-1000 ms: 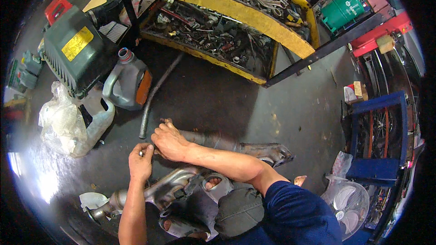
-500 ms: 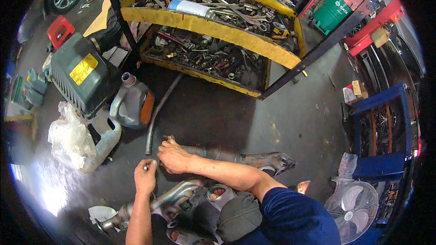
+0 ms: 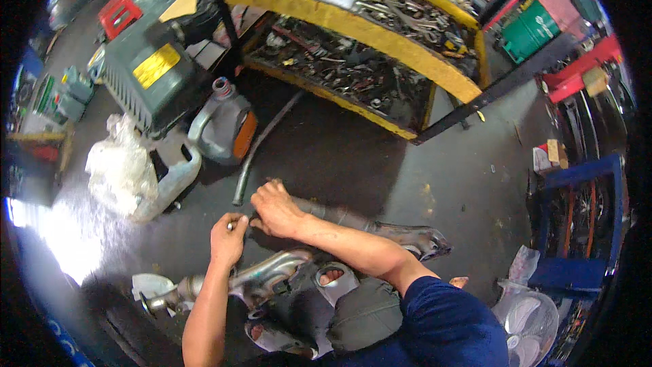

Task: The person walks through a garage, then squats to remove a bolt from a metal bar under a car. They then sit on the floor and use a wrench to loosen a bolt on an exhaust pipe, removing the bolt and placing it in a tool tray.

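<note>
My left hand (image 3: 228, 239) is closed, with the shiny end of a small metal piece (image 3: 231, 226) showing between its thumb and fingers; its kind is unclear. Just to its right, my right hand (image 3: 277, 209) is also closed, its fingers curled over something hidden. That hand lies at the left end of a dull metal exhaust pipe (image 3: 333, 215), which runs rightward behind my right forearm to a flanged end. Nearer to me, a second exhaust pipe (image 3: 275, 273) with a heat-tinted bend lies on the floor by my feet, partly behind my left forearm.
A grey rod (image 3: 261, 153) lies ahead of my hands. To the left stand a grey jug (image 3: 226, 126), a cut-open white jug (image 3: 178, 168) with crumpled plastic and a dark air filter housing (image 3: 153, 68). Ahead is a yellow tool cart (image 3: 353, 24); a fan (image 3: 526, 323) stands right.
The view has shifted, so the surroundings sit differently in the picture. Both hands stay close together by the pipe's end and remain closed, with the left drawn slightly nearer the right.
</note>
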Tool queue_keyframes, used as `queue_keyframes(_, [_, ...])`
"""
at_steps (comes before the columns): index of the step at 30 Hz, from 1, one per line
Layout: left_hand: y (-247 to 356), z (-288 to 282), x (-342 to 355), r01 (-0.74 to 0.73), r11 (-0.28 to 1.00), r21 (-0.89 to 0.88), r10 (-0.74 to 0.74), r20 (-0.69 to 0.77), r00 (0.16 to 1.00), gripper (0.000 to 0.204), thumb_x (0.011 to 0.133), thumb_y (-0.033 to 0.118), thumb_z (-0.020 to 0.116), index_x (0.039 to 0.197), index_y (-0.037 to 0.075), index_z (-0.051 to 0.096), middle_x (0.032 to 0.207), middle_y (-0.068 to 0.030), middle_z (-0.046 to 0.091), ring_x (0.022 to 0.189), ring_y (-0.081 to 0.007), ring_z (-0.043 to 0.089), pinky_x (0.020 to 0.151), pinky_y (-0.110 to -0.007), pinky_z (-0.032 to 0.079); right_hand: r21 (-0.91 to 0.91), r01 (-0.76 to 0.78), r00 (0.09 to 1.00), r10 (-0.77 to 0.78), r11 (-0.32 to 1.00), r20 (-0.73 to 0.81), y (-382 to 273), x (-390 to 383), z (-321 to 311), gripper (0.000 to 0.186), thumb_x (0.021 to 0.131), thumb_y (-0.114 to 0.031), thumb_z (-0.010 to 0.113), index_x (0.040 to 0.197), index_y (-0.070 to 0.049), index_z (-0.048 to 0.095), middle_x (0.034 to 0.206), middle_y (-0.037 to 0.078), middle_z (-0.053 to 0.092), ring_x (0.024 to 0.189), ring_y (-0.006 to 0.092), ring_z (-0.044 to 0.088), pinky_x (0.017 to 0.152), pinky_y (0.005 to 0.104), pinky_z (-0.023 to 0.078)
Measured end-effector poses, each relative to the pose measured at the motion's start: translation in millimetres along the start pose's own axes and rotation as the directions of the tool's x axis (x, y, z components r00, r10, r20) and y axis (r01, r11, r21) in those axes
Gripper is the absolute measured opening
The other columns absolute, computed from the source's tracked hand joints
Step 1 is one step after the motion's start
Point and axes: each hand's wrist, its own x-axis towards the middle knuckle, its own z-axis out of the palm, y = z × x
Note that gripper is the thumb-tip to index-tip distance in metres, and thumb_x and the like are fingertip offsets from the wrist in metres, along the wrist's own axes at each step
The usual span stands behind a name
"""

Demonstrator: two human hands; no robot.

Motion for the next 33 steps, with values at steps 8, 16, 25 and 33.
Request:
queue_keyframes(8, [-9.7, -9.0, 0.4, 0.085, 0.996, -0.018, -0.086, -0.016, 0.996, 0.029, 0.096, 0.026, 0.069, 0.104, -0.002, 0.072, 0.080, -0.0061, 0.065, 0.073, -0.0149, 0.058, 0.070, -0.032, 0.047, 0.071, 0.016, 1.000, -0.017, 0.997, 0.007, -0.8, -2.9, 0.9, 0.030, 0.079, -0.022, 0.082, 0.093, -0.004, 0.062, 0.100, 0.014, 0.058, 0.104, 0.0355, 0.054, 0.100, 0.0531, 0.040])
queue_keyframes(16, [-11.2, -9.2, 1.5, 0.099, 0.994, -0.045, -0.099, -0.006, 0.995, 0.031, 0.096, 0.028, 0.069, 0.104, -0.002, 0.071, 0.076, -0.0037, 0.063, 0.070, -0.0141, 0.056, 0.068, -0.032, 0.046, 0.166, 0.028, 0.998, -0.038, 0.986, 0.057, 3.9, -0.2, -0.6, 0.025, 0.078, -0.013, 0.074, 0.103, -0.007, 0.073, 0.092, 0.013, 0.070, 0.104, 0.0329, 0.060, 0.100, 0.0524, 0.041])
queue_keyframes(25, [-24.3, -3.7, 2.8, 0.057, 0.998, -0.039, -0.058, -0.023, 0.998, 0.032, 0.095, 0.029, 0.070, 0.105, -0.001, 0.071, 0.077, -0.0046, 0.063, 0.072, -0.0142, 0.056, 0.069, -0.032, 0.047, 0.190, -0.023, 0.998, 0.033, 0.982, -0.050, 1.9, 1.5, 1.2, 0.022, 0.077, -0.012, 0.076, 0.097, -0.004, 0.071, 0.096, 0.015, 0.069, 0.103, 0.0344, 0.060, 0.103, 0.0520, 0.040])
queue_keyframes(33, [-26.5, -0.3, 3.7, 0.078, 0.996, -0.045, -0.079, -0.004, 0.997, 0.031, 0.095, 0.029, 0.071, 0.103, -0.001, 0.071, 0.077, -0.0049, 0.064, 0.072, -0.0140, 0.056, 0.070, -0.031, 0.047, 0.118, 0.001, 0.999, -0.006, 0.993, 0.042, 5.0, 2.7, -0.2, 0.015, 0.077, -0.013, 0.075, 0.088, -0.004, 0.070, 0.091, 0.014, 0.065, 0.101, 0.0360, 0.058, 0.102, 0.0532, 0.040])
